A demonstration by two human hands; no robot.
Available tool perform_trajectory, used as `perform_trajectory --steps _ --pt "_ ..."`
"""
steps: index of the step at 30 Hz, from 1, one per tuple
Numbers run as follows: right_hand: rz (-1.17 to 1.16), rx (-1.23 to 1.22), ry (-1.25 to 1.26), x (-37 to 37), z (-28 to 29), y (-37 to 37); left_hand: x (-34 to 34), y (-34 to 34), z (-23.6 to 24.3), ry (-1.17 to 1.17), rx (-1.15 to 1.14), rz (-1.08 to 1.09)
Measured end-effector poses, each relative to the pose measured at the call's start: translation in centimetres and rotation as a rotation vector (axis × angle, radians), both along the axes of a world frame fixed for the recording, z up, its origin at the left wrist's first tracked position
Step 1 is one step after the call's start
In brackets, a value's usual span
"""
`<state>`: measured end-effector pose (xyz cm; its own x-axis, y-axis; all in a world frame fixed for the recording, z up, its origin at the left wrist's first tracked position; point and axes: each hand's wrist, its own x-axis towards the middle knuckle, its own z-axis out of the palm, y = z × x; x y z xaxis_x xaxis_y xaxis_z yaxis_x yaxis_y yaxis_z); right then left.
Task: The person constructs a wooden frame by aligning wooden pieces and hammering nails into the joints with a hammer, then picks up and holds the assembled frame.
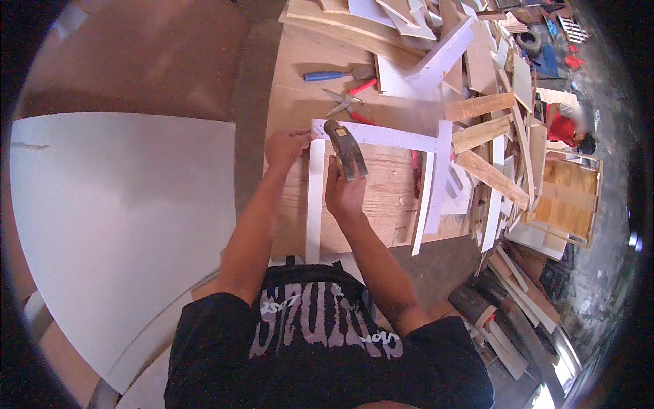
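A claw hammer (346, 148) is in my right hand (346, 196), its metal head over the left part of a white wooden crosspiece (395, 138). My left hand (286, 148) is closed in a pinch at the crosspiece's left end; whatever is between the fingertips is too small to make out. From that corner a white strip (315, 204) runs toward my body. A second white strip (423, 204) and a pale board (438, 177) stand at the crosspiece's right end. Just beyond lie red-handled pliers (346, 102) and a blue-handled tool (323, 76).
The work rests on a plywood tabletop (388, 198). Loose boards and offcuts (490, 129) are heaped along its far and right sides. A large white panel (129, 225) fills the left. Farther right are a wooden frame (565, 194) and a person in red (563, 128).
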<state>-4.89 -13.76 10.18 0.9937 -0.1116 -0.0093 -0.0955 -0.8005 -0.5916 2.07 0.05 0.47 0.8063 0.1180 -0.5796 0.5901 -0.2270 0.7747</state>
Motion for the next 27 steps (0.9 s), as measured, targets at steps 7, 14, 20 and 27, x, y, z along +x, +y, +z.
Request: perform_trajectory --steps 7,14,20,27 --pt "-0.01 -0.058 0.129 1.0 -0.6 -0.2 -0.9 0.5 -2.2 -0.105 0.115 -0.051" --pt "0.051 -0.147 0.146 1.2 -3.1 -0.9 -0.6 0.2 -0.9 -0.133 0.114 -0.075" --pt "0.165 -0.193 0.074 1.0 -3.7 -2.2 -1.2 -0.2 -0.1 -0.165 0.168 -0.083" --pt "0.35 -0.299 -0.17 1.0 -1.5 -1.4 -0.7 0.7 -1.7 -0.149 0.151 -0.076"
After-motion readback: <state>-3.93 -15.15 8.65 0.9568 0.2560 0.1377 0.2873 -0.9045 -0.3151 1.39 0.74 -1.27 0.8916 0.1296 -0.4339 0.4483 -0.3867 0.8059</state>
